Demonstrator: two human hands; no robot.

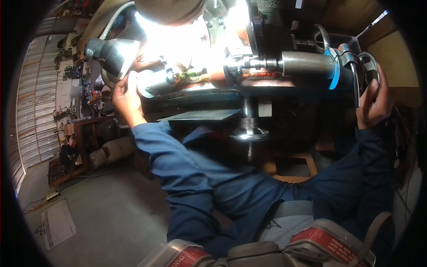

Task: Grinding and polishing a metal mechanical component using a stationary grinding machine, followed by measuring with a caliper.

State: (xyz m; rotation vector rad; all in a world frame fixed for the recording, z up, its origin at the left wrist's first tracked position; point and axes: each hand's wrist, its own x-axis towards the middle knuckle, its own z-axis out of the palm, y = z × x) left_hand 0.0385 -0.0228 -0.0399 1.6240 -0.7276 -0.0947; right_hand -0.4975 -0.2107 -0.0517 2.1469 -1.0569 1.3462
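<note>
Horizontally, the metal cylinder (308, 64) lies left to right, its right end toward the wheel (374, 60). Right hand (376, 103) grips the wheel's rim; left hand (128, 97) reaches beside the lamp (116, 55), grip indeterminable.

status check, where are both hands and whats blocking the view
Left hand by lamp, hold unclear. Right hand on handwheel. Metal cylinder lies sideways, blue ring at its right end. Glare washes out machine's upper left.

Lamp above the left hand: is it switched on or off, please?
It seems on: the open side of the lamp looks bright, and the machine beside it is washed out by glare.
</note>
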